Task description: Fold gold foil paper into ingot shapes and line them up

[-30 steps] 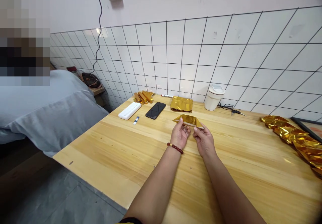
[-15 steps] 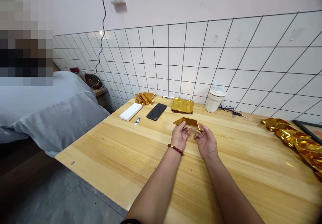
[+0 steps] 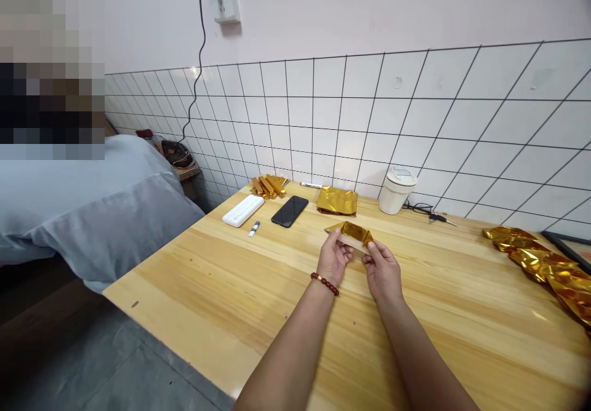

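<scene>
Both my hands hold one folded piece of gold foil paper (image 3: 351, 232) just above the wooden table (image 3: 231, 275). My left hand (image 3: 333, 259), with a red bead bracelet on its wrist, pinches the paper's left end. My right hand (image 3: 383, 269) pinches its right end, fingers pressed on the fold. The paper now looks narrow and creased, with a pale underside showing along its near edge.
Behind my hands lie a stack of gold sheets (image 3: 337, 200), a black phone (image 3: 290, 210), a white power bank (image 3: 242, 210), a small tube (image 3: 252, 229), folded gold pieces (image 3: 269, 185), a white lidded cup (image 3: 397, 190) and keys (image 3: 436, 217). More gold pieces (image 3: 540, 260) lie at right. A person in grey is at left.
My right hand has closed in on the paper's right end and pressed it in, so the piece looks shorter and more folded. The view tilted slightly downward.
</scene>
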`<state>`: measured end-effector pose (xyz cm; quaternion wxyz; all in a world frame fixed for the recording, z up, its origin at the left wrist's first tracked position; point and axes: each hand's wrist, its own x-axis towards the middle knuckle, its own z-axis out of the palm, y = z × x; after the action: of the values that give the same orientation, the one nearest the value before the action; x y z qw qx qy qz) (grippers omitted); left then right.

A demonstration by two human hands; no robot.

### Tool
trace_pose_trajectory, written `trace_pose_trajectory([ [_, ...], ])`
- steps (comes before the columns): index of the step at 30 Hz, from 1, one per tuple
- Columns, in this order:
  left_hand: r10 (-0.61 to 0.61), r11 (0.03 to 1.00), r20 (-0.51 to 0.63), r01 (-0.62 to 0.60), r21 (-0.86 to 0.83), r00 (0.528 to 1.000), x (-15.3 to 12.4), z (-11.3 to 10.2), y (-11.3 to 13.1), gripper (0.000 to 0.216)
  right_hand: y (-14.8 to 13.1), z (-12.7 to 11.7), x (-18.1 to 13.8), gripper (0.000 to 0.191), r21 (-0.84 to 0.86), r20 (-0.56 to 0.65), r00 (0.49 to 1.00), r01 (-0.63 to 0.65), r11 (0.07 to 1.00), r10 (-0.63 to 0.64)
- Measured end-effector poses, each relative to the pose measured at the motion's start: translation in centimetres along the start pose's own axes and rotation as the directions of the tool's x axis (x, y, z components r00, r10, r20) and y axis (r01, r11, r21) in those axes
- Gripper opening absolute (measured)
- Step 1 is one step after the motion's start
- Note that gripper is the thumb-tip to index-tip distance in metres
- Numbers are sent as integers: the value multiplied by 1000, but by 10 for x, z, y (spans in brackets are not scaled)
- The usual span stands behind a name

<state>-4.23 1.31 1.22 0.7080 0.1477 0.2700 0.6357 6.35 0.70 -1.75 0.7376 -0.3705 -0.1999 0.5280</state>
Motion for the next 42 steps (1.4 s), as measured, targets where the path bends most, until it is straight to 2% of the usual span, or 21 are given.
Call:
trace_pose_trajectory([
  [5, 76, 997, -152, -73, 22, 985, 8, -4, 3, 26, 4, -2, 1, 34, -56, 11, 1000, 24, 998, -23],
  [9, 54, 998, -221, -58, -15, 974, 9, -4, 6, 19, 4, -2, 0, 38, -99, 24, 999, 42, 994, -40],
  [19, -47, 990, -184, 20, -142, 982, 8, -6, 16, 12, -2, 5, -8, 32, -150, 39, 998, 55, 987, -50],
  [27, -107, 966, -157, 66, -249, 982, 8, -10, 18, 16, -3, 3, -8, 26, -126, 87, 996, -10, 992, 21],
  [30, -92, 952, -146, 45, -301, 985, 10, -12, 18, 18, -3, 1, -9, 32, -158, 164, 986, -11, 987, 37],
  [34, -84, 940, -158, 26, -339, 984, 11, -14, 19, 16, 0, -2, -9, 52, -219, 230, 973, 46, 975, 5],
  [37, -85, 935, -149, 27, -354, 985, 12, -15, 18, 15, 4, -3, -7, 52, -241, 202, 979, 68, 968, -19],
  [42, -121, 935, -141, 65, -348, 983, 13, -15, 17, 13, 6, -3, -5, 42, -244, 116, 993, 36, 969, -7],
])
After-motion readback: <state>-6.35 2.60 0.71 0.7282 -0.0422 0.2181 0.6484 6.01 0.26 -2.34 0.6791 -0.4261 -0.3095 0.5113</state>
